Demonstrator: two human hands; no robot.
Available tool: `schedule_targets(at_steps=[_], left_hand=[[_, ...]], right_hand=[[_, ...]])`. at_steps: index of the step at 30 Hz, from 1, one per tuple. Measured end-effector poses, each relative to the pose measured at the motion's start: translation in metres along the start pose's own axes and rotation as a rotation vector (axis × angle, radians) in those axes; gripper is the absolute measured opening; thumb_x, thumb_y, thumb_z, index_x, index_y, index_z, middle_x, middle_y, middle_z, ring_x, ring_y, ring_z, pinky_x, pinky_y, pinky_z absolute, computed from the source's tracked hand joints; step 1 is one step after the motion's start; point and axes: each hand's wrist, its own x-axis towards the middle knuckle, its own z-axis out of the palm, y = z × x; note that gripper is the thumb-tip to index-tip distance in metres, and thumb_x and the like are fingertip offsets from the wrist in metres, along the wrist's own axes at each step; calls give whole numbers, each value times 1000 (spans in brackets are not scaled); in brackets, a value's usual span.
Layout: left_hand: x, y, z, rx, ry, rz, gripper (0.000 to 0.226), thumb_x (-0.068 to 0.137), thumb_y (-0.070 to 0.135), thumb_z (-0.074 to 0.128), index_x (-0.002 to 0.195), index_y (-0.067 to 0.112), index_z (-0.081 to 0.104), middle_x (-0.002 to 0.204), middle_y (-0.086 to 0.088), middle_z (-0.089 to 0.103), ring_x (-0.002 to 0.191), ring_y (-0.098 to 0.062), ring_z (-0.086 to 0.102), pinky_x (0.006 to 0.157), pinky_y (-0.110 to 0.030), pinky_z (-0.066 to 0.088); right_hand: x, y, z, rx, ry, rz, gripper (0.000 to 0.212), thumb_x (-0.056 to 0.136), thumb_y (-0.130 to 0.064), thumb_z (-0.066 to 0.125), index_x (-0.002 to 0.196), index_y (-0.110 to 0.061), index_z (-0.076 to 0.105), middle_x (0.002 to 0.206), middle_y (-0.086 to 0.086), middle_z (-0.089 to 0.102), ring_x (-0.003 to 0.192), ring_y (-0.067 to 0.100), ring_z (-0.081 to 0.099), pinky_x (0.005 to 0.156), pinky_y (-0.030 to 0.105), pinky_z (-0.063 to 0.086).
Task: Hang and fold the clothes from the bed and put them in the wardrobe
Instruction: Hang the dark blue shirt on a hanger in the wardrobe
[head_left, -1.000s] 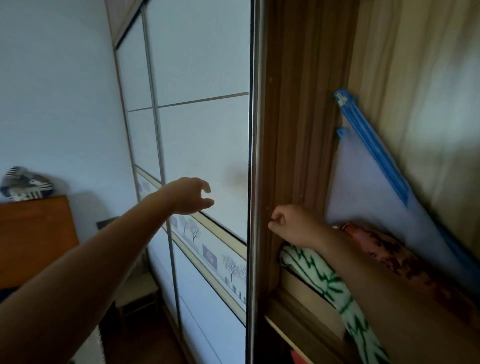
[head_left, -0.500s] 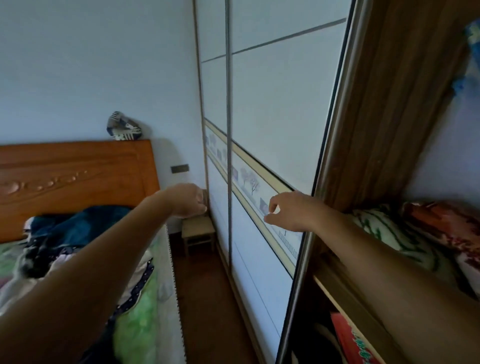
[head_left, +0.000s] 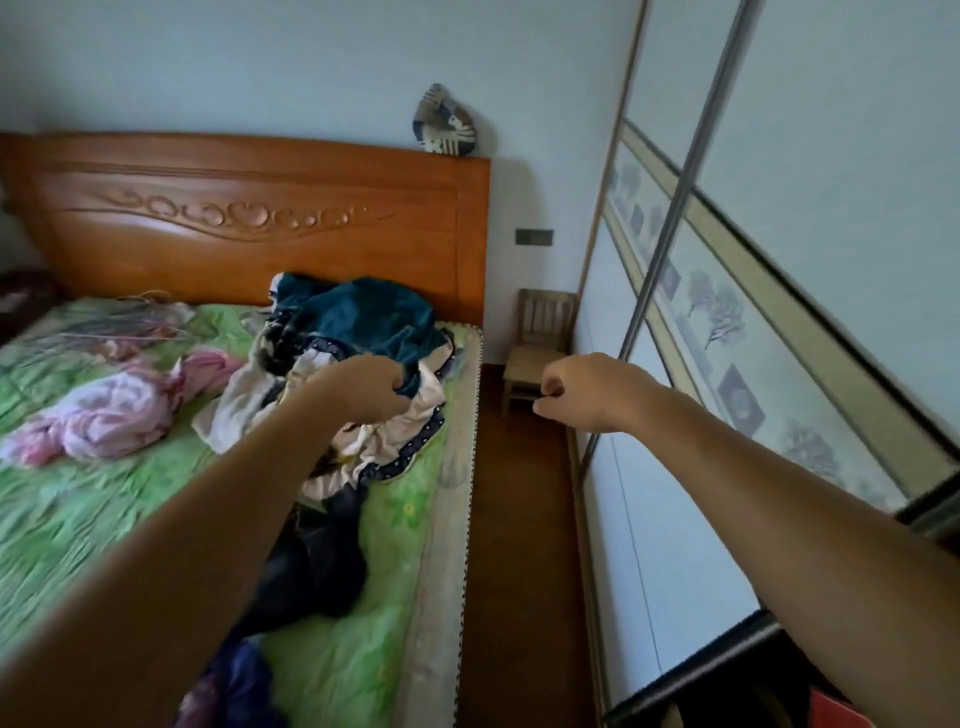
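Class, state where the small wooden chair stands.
In the head view, right of centre, the small wooden chair stands against the far wall, between the bed and the wardrobe door, beyond the right hand.

Pale wall (head_left: 260, 62), brown floor (head_left: 519, 519), small wooden chair (head_left: 540, 343)

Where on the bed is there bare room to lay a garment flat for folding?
Bare green bedspread lies near left, in front of the pink clothes. A narrow strip runs along the bed's right edge beside the dark garments. Crowded: the mixed pile by the headboard, and what look like hangers at far left.
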Motion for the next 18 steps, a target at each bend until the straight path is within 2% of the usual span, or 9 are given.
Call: schedule_targets(at_steps=[1, 4, 8, 14, 18], left_hand=[[6, -12, 6, -5, -8, -38, 30, 91, 42, 55, 99, 13, 58, 107, -8, 65, 97, -27, 61, 86, -38, 50], [19, -41, 21, -4, -16, -142, 39, 95, 40, 54, 120, 10, 62, 124, -11, 63, 111, -28, 59, 94, -38, 48], [18, -71, 41, -72, -28, -242, 46, 95, 38, 55, 135, 14, 55, 139, -7, 56, 124, -28, 54, 99, -38, 46], [-26, -129, 81, -185, 21, -490, 43, 89, 38, 63, 128, 18, 60, 121, -12, 65, 112, -32, 60, 93, -41, 50], [-79, -158, 109, -255, 20, -696, 48, 91, 40, 61, 136, 22, 55, 133, -6, 61, 119, -28, 58, 95, -42, 51]], right_hand=[[15, -5, 5, -2, -10, -24, 39, 95, -55, 53, 119, -26, 63, 116, 0, 64, 104, 23, 61, 91, 43, 53], [59, -21, 19, -33, -50, -91, 41, 93, -56, 52, 117, -25, 64, 116, 3, 65, 103, 24, 62, 90, 44, 54], [108, -43, 40, -47, -122, -188, 39, 92, -54, 52, 109, -22, 65, 108, 5, 68, 93, 24, 63, 85, 45, 55], [167, -103, 79, -97, -255, -361, 36, 92, -50, 52, 110, -21, 64, 109, 7, 66, 94, 27, 62, 83, 40, 54], [191, -156, 108, -156, -283, -559, 35, 91, -51, 53, 110, -24, 65, 113, 7, 67, 96, 27, 62, 79, 38, 52]])
